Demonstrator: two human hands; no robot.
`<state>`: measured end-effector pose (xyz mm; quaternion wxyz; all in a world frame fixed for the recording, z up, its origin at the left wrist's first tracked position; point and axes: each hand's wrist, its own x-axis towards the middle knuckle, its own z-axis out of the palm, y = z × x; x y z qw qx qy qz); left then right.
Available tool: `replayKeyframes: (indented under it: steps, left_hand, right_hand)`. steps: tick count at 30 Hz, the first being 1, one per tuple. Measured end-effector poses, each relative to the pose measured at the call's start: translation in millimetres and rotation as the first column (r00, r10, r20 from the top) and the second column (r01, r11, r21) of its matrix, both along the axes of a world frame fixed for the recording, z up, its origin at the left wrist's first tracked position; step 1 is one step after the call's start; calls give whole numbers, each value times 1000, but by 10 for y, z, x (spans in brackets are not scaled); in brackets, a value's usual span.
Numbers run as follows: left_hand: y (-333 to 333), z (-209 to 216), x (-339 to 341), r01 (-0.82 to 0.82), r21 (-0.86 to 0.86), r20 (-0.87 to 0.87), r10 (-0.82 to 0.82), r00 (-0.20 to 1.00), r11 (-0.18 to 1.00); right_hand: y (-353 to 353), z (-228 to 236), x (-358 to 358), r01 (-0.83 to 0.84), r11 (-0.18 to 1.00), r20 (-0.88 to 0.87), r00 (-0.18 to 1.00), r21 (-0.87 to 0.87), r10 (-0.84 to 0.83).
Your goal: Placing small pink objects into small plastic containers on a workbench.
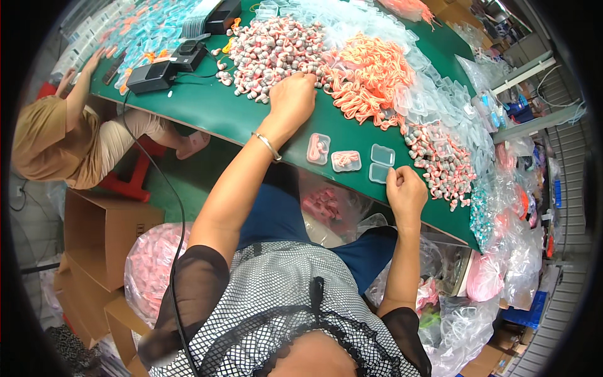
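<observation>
My left hand (294, 100) reaches to the near edge of a large heap of grey-and-coral earplugs (276, 47). Its fingers are closed, and anything in them is hidden. Curled fingers of my right hand (407, 193) are at the right edge of an open clear plastic case (382, 154), with a smaller heap of earplugs (440, 160) beside the hand. What the right fingertips pinch, if anything, does not show. Left of the open case lie two small clear cases, one case (345, 161) and another case (318, 148), each with a coral cord inside.
Bundled orange cords (370, 75) and many clear cases (433, 94) cover the green table (207, 107). Black power boxes (152, 76) with a cable stand at left. Another person (69, 135) works at the far left. Cardboard boxes (103, 239) and a bag of pink pieces (154, 267) sit below.
</observation>
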<state>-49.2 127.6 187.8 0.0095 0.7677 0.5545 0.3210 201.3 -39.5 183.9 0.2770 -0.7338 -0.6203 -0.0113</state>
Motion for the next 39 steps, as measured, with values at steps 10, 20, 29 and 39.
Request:
replayKeyframes:
  steps: [10,20,29,39]
  left_hand:
    - [293,-167,216,-131,-42,-36,130,991,990]
    - [100,-119,103,151,-31,182,-143,973,988]
    - [-253,46,198,346,-233,376,-244,894,909]
    - [-716,197,483,528,-156,463,-410,786,835]
  right_hand:
    - [29,58,15,-21,998,-168,986,-56,12]
    - [436,94,404,-59,976,346,938,211,-18]
    - [604,-77,482,-82,979,543,839,188,-34]
    - [615,-47,401,-73,975,479,877,211,-37]
